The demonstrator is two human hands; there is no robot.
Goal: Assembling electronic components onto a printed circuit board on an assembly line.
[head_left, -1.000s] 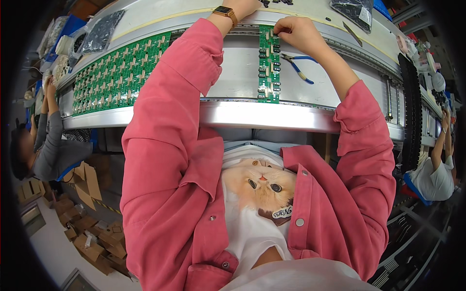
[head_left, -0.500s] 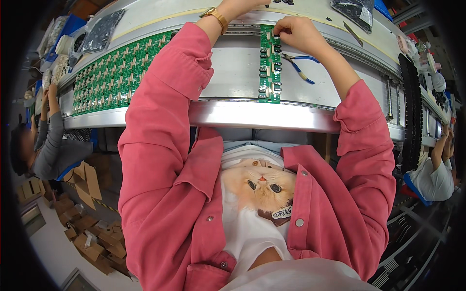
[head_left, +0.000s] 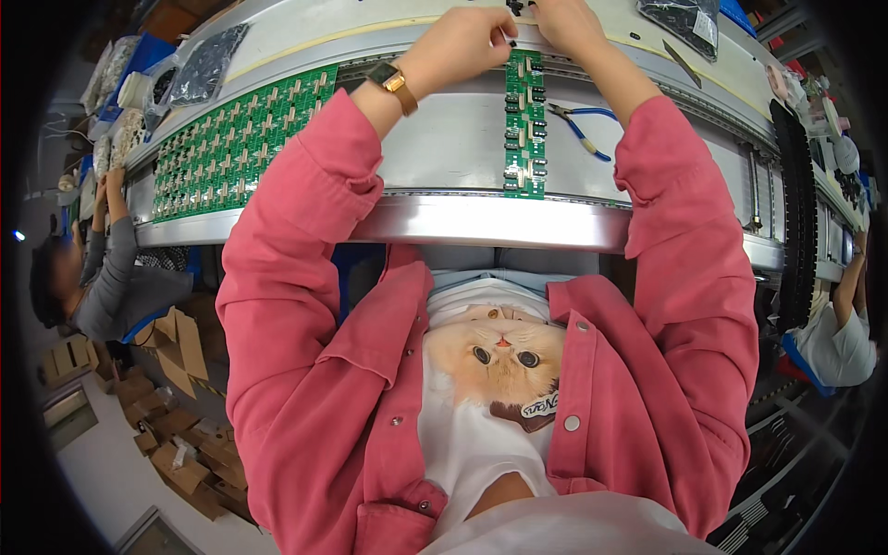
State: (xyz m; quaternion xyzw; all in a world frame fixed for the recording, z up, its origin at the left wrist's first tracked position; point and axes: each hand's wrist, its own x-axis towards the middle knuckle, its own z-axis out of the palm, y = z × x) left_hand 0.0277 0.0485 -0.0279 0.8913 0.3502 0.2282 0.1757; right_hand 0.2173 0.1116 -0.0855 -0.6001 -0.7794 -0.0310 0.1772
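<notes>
Lying lengthwise on the grey conveyor (head_left: 444,157) — green board strip (head_left: 524,125); left hand (head_left: 460,42) curled, pinching a small dark part (head_left: 508,37) at its far end; right hand (head_left: 566,20) closed just beside, contents hidden — blue pliers (head_left: 581,128) right, board panel (head_left: 236,139) left

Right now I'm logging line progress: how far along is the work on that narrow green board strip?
Done: most sockets along the narrow green board strip look filled with small black-and-white parts. In hand: the left hand and right hand meet at its far end, pinching something small. Left: the wide green board panel and blue-handled pliers lie untouched.
</notes>
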